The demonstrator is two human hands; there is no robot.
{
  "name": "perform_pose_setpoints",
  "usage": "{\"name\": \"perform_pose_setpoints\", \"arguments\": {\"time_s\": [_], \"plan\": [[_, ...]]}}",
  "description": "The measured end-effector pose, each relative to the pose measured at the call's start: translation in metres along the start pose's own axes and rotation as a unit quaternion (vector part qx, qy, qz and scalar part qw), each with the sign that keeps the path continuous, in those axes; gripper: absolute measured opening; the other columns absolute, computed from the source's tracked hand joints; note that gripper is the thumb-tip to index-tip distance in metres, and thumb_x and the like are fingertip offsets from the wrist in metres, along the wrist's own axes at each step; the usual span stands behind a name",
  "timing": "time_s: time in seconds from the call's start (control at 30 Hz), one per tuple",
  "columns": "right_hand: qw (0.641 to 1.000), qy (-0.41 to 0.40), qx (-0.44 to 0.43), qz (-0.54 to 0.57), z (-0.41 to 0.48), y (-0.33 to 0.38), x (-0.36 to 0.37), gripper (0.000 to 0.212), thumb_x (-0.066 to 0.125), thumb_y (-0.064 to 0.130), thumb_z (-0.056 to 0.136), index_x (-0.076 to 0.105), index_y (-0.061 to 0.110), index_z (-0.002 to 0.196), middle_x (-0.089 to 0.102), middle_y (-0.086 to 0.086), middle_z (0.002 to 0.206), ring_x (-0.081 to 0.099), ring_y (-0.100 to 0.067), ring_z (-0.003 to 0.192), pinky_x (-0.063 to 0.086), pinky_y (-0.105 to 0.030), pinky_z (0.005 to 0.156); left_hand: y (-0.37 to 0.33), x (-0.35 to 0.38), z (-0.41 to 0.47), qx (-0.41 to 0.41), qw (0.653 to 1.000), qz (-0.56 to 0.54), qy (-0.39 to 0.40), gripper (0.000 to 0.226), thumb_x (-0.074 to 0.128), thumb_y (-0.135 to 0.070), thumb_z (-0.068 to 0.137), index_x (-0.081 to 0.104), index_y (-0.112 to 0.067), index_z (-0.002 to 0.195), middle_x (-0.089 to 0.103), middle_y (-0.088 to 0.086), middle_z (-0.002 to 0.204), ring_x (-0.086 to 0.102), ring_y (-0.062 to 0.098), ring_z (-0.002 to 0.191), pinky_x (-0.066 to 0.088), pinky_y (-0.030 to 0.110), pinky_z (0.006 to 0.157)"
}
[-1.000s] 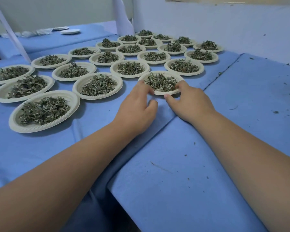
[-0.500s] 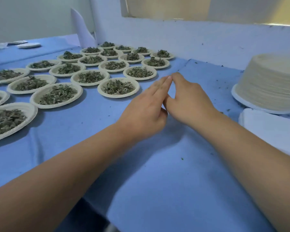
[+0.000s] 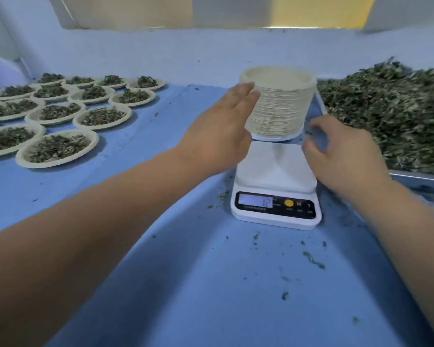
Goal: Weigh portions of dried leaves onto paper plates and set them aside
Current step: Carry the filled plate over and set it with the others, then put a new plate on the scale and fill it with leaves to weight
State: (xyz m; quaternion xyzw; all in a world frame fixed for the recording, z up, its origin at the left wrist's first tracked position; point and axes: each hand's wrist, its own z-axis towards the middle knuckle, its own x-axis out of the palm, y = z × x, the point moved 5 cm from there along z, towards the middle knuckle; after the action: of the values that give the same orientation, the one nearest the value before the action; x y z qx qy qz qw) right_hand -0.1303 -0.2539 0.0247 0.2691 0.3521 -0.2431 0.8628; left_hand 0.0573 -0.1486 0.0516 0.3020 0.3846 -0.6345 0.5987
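Left grip [image 3: 218, 136] flat-open beside plate stack [image 3: 278, 106] behind scale [image 3: 276, 196]; right grip [image 3: 343, 156] loosely curled, blurred, probably empty. Many filled plates [image 3: 58, 146] set aside left on table [image 3: 186, 284]; big leaf pile [image 3: 386, 116] right unportioned, scale platform bare.

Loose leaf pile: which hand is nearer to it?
Right. The right hand is just left of the leaf pile, over the scale; the left hand is farther off, at the left side of the plate stack.

Matt blue cloth [image 3: 211, 284] covers the table; the scale [image 3: 276, 186] at centre is smooth white plastic, the stacked plates [image 3: 278, 106] rough paper.
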Motion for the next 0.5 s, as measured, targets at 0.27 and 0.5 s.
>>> {"name": "perform_pose_setpoints", "arguments": {"time_s": [0.27,0.5], "plan": [[0.962,0.118,0.177,-0.172,0.001,-0.083,0.002,0.052,0.029,0.058,0.100,0.056,0.019,0.078,0.055,-0.007,0.068,0.053,-0.027,0.058,0.038,-0.029,0.052,-0.018,0.019,0.076,0.032,0.997,0.056,0.036,0.048,0.034,-0.002,0.102,0.045,-0.008,0.149,0.045,0.011,0.155,0.037,0.029,0.145,0.021,0.035,0.122],[0.966,0.103,0.135,-0.195,-0.001,-0.068,0.011,0.047,0.038,0.053,0.096,0.053,0.018,0.069,0.056,-0.003,0.063,0.052,-0.024,0.052,0.031,-0.025,0.052,-0.032,0.018,0.095,0.009,0.989,0.135,0.051,0.021,0.037,-0.004,0.097,0.057,-0.010,0.102,0.054,0.008,0.086,0.051,0.034,0.086,0.045,0.042,0.084]]}}
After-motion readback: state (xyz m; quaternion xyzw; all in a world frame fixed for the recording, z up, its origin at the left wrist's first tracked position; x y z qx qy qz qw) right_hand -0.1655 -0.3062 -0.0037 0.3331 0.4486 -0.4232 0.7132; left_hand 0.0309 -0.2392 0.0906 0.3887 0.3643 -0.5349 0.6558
